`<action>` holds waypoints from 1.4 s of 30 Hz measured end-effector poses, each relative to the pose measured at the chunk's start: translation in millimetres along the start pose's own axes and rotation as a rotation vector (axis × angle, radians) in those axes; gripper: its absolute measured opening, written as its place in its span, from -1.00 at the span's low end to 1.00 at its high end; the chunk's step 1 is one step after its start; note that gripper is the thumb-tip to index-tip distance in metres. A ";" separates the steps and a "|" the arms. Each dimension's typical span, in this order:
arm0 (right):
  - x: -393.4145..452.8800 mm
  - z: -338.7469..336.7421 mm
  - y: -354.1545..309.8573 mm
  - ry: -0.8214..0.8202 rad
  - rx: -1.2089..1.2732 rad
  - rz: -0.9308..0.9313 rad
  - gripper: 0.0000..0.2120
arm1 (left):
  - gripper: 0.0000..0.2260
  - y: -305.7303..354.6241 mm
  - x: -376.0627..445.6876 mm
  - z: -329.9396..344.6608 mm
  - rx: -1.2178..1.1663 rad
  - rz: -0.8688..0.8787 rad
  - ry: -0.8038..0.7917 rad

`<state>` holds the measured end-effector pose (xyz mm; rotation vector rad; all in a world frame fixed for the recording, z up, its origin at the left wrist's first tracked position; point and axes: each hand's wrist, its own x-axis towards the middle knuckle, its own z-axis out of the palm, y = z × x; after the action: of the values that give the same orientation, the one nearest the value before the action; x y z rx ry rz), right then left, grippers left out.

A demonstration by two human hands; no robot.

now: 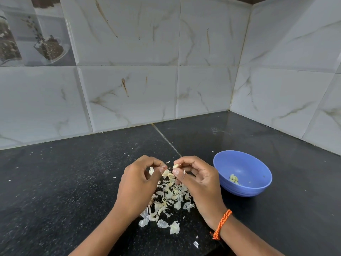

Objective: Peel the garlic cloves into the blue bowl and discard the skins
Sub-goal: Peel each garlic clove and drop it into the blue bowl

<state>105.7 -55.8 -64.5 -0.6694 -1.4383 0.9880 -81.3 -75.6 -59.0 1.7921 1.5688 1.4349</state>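
both hands pinch at one clove (175, 165) over the skins (168, 197); left hand (139, 183) pulls skin, right hand (197, 179) holds the clove. bowl (258, 191) sits right of them.

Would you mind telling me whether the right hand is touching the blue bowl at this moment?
Apart. The head view shows a strip of black counter between the right hand and the blue bowl; that hand is pinching a garlic clove instead.
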 end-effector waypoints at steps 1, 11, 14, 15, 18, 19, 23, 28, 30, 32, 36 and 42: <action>-0.6 0.2 -0.3 0.002 0.015 0.013 -0.88 | -0.86 0.3 -0.4 -0.3 0.008 0.002 0.013; -1.1 1.1 2.8 0.019 0.041 0.070 -0.81 | -0.88 7.4 -1.5 -0.2 -0.058 -0.063 0.017; -1.3 1.4 2.1 0.006 0.008 0.055 -0.78 | -0.90 10.5 -3.0 1.6 -0.250 -0.116 -0.058; -1.3 1.8 1.8 0.001 -0.006 0.047 -0.75 | -0.91 11.2 -3.6 2.3 -0.300 -0.131 -0.084; -2.0 3.0 3.7 -0.003 -0.071 0.019 -0.70 | -0.92 14.4 -4.8 4.0 -0.397 -0.170 -0.108; -2.4 3.1 4.8 -0.003 -0.110 0.007 -0.71 | -0.93 14.0 -4.5 4.1 -0.420 -0.185 -0.096; -4.8 2.4 7.7 -0.003 -0.268 -0.066 -0.85 | -0.96 13.9 -4.5 4.3 -0.482 -0.201 -0.071; -7.5 3.5 6.5 0.029 -0.426 -0.215 -0.84 | -0.97 12.6 -3.5 4.2 -0.467 -0.185 -0.029; -6.9 4.0 6.6 0.041 -0.454 -0.245 -0.84 | -0.97 10.6 -3.1 4.5 -0.454 -0.166 -0.026; -6.2 4.4 6.6 0.044 -0.435 -0.236 -0.84 | -0.95 8.5 -3.1 5.4 -0.448 -0.159 -0.028; -5.5 3.8 6.3 0.040 -0.363 -0.196 -0.85 | -0.93 5.3 -4.7 6.8 -0.455 -0.163 -0.066; -3.5 3.4 3.4 0.037 -0.289 -0.154 -0.85 | -0.88 9.5 -8.3 12.9 -0.442 -0.157 -0.129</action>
<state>102.3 -57.8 -69.0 -0.7689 -1.5905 0.6508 -64.4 -81.7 -60.6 1.4380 1.1839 1.4244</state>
